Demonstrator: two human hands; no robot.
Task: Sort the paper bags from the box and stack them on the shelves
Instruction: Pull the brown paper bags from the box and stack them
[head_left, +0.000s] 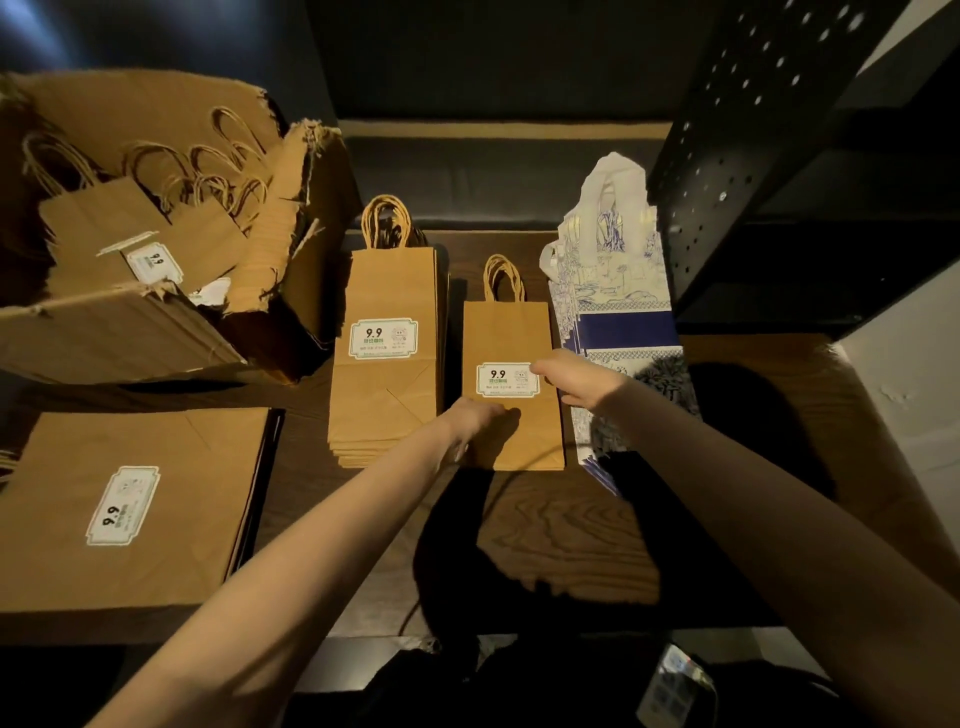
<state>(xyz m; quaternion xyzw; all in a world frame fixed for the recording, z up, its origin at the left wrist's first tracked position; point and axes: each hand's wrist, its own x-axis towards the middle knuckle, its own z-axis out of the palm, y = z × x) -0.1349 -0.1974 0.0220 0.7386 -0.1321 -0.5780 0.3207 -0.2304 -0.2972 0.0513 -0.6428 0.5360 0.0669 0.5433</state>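
From the head camera, a dark wood-grain surface (561, 540) carries several piles of flat paper bags. Both bare arms reach forward to the small brown bag (506, 338) lying in the middle, handles pointing away, with a white "9.9" label (506, 379) on its face. The left hand (475, 423) rests on the bag's lower left part, fingers bent down onto the paper near the bottom edge; how firmly it grips cannot be told. The right hand (576, 376) lies at the bag's right edge beside the label, its fingertips touching the paper, and whether it pinches the edge cannot be told. Just to the left lies a taller stack of brown bags (387, 395) with the same label, its twisted handles at the far end. Just to the right, a pile of white bags printed in blue (613, 296) lies partly under the right forearm. At the near left, a wide stack of large brown bags (156, 467) lies with its label turned sideways. Behind it, at the far left, a torn cardboard box (104, 332) stands open, with more brown bags (135, 223) and their looped handles inside it. At the upper right, a black perforated metal shelf frame (753, 130) rises beside the surface.
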